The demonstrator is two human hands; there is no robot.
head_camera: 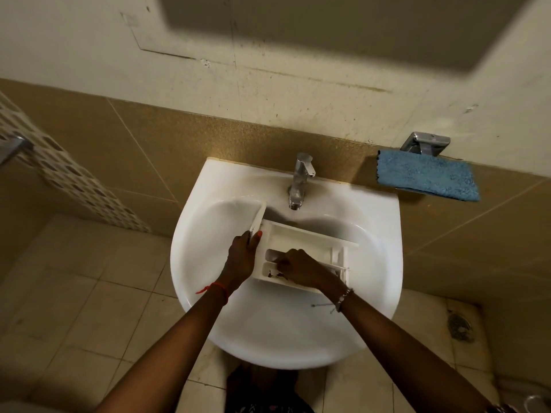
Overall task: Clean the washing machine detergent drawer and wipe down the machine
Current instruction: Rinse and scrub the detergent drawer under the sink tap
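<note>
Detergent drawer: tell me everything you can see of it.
The detergent drawer is white plastic, split into one long far compartment and two smaller near ones, with dark specks in the nearest. It lies across the sink basin, front panel to the left. The left hand grips that panel; the right hand reaches into the near compartments.

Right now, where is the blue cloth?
Head view, upper right: the blue cloth sits at the tiled wall just right of the sink, directly below a metal fitting.
</note>
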